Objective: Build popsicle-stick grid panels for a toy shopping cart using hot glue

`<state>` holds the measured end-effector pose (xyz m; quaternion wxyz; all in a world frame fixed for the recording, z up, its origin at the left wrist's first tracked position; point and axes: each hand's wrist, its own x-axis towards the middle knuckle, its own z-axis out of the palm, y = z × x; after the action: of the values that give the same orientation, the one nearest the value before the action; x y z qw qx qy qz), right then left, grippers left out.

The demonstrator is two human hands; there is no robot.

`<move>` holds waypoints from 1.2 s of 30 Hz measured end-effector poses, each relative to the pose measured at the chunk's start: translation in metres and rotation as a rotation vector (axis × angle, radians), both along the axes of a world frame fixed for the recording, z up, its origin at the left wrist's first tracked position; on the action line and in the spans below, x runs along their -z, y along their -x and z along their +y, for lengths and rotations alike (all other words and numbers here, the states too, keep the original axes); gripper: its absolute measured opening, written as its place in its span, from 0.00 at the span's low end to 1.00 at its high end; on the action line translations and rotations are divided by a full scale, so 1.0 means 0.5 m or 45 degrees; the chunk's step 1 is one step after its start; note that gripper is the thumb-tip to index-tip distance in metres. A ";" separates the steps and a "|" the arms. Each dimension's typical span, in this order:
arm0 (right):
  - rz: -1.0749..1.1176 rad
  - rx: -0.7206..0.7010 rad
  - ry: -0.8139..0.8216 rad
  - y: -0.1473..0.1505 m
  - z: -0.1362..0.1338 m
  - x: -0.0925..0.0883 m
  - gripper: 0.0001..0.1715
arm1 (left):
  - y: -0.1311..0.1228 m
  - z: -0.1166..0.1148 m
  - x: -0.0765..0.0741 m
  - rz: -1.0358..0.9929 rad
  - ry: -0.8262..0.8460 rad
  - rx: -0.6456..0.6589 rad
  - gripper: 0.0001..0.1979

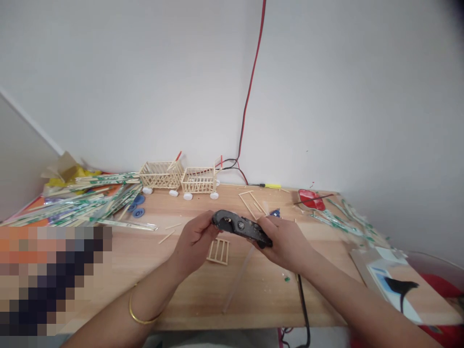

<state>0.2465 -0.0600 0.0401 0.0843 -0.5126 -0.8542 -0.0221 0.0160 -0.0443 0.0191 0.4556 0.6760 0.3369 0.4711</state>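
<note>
My right hand point(286, 241) is wrapped round the handle of a black glue gun point(241, 226), held level over the wooden table point(203, 295). My left hand point(194, 241) is closed at the gun's front end, its fingers pinching near the nozzle. Just under the gun lies a small ladder-like frame of wooden sticks point(218, 251). A clear glue stick point(237, 280) lies on the table below my hands. The gun's black cord point(302, 309) runs off the front edge.
Two stick-built carts with white wheels point(179, 180) stand at the back by the wall. A pile of chopstick wrappers point(79, 203) and blue caps point(137, 205) fills the left. A red lid point(311, 199), more wrappers and a board point(395, 285) lie at right. Red and black wires point(250, 96) hang down the wall.
</note>
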 end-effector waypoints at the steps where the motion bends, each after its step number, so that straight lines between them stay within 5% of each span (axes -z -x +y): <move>1: 0.029 -0.002 -0.003 0.000 0.001 -0.001 0.11 | 0.000 0.000 0.001 0.000 -0.005 0.001 0.13; 15: 0.103 -0.020 0.035 0.002 -0.008 -0.019 0.15 | 0.000 -0.001 -0.007 0.022 -0.074 0.050 0.14; 29: -0.027 0.064 0.017 0.015 -0.008 -0.002 0.12 | 0.002 -0.002 -0.005 0.161 -0.197 -0.153 0.08; 36: 0.219 0.044 0.064 0.015 -0.008 -0.012 0.16 | 0.001 0.000 -0.002 0.098 -0.196 -0.164 0.08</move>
<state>0.2392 -0.0638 0.0459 0.1442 -0.5291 -0.8352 0.0420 0.0154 -0.0445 0.0203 0.3579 0.7034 0.3598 0.4977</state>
